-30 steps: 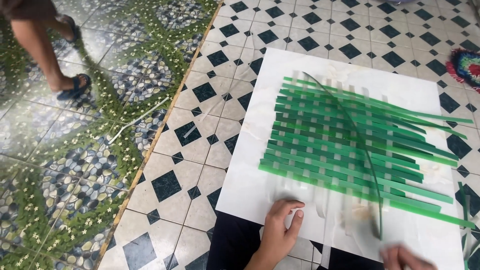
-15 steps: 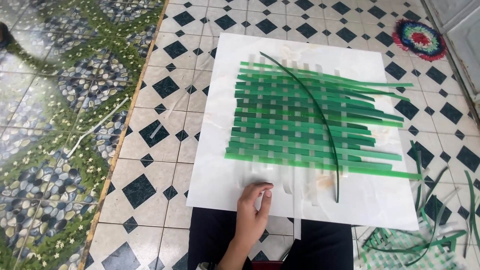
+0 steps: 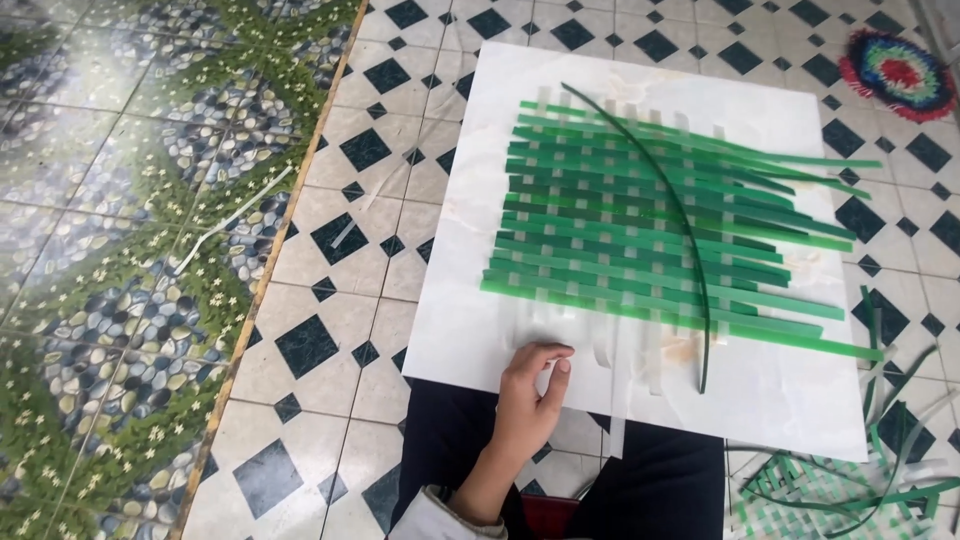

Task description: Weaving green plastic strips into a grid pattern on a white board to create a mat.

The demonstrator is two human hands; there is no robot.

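1. The left hand, at lower centre of the frame, rests on the near edge of the white board, fingers loosely curled, seemingly touching a pale strip end; it grips nothing.
2. The right hand is out of frame.
3. The woven mat of green and pale strips lies on the board's middle.
4. One dark curved strip lies across it.
5. Loose green strips lie on the floor at lower right.

Your left hand rests fingers-down on the near edge of the white board, touching the pale strip ends of the green woven mat; a dark curved strip crosses it.
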